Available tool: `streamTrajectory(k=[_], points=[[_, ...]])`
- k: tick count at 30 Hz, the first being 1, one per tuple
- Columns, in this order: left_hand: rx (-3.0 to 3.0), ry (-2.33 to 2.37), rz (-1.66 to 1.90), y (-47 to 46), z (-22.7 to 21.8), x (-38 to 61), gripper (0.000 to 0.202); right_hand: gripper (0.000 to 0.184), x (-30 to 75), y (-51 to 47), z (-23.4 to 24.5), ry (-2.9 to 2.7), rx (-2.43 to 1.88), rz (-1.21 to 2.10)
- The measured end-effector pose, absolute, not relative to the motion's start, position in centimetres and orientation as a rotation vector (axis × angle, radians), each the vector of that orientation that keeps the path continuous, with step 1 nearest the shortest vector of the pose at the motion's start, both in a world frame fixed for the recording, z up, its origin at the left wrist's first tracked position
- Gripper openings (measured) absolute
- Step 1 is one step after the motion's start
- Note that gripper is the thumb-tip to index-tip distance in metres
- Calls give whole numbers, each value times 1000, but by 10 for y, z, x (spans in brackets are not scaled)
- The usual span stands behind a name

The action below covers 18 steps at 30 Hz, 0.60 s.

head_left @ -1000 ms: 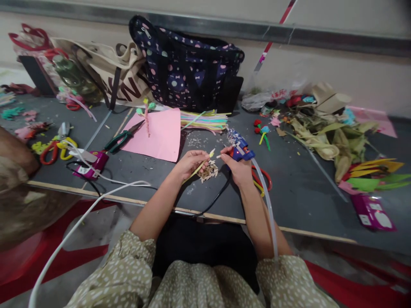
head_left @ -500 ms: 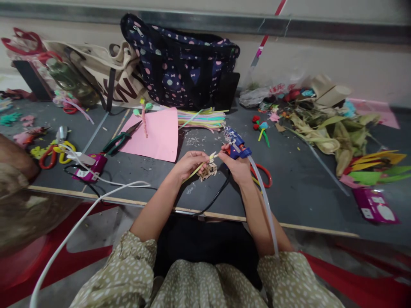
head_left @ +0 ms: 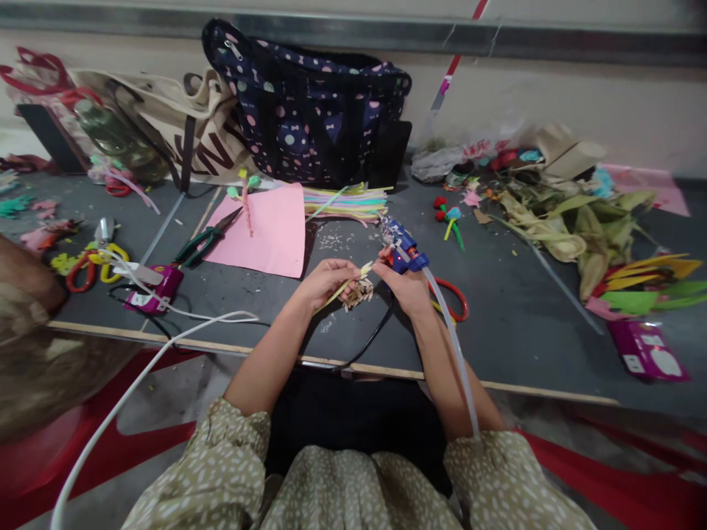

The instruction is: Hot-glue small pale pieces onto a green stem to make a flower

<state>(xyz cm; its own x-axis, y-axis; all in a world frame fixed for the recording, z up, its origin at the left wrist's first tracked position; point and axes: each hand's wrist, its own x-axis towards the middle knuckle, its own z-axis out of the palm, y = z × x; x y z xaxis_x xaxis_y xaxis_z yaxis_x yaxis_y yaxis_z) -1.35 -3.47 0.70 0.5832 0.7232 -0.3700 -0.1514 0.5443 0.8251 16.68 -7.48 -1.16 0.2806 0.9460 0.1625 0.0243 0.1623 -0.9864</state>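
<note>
Between its pinched fingers, my left hand (head_left: 331, 281) holds a thin yellow stem, seemingly a pipe cleaner (head_left: 338, 294), with pale seed-like pieces (head_left: 367, 269) clustered at its tip. My right hand (head_left: 406, 283) is closed on a blue hot glue gun (head_left: 406, 249), whose nozzle end points away from me. A long translucent glue stick (head_left: 451, 327) trails from its rear towards my arm. The right thumb and forefinger are close to the stem's tip; whether they touch it I cannot tell. Just below the tip lies a small pile of pale seeds (head_left: 360, 296).
Red-handled scissors (head_left: 456, 298) lie partly hidden by my right wrist. Pink paper (head_left: 270, 228), dark green pliers (head_left: 202, 246) and bundled pipe cleaners (head_left: 347, 205) lie ahead. A black cord (head_left: 373, 342) crosses the table edge. Dry husks (head_left: 568, 235) sit right; bags (head_left: 325, 110) stand behind.
My right hand and the glue gun have shifted very slightly left, towards the stem's tip. My left hand keeps its hold, almost still.
</note>
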Motion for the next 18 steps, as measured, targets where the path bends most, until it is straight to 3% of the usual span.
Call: streamTrajectory(k=[18], points=[[846,770,587,-35,7,-13,26,31,166,-76,-11,-1070,-1266,877]])
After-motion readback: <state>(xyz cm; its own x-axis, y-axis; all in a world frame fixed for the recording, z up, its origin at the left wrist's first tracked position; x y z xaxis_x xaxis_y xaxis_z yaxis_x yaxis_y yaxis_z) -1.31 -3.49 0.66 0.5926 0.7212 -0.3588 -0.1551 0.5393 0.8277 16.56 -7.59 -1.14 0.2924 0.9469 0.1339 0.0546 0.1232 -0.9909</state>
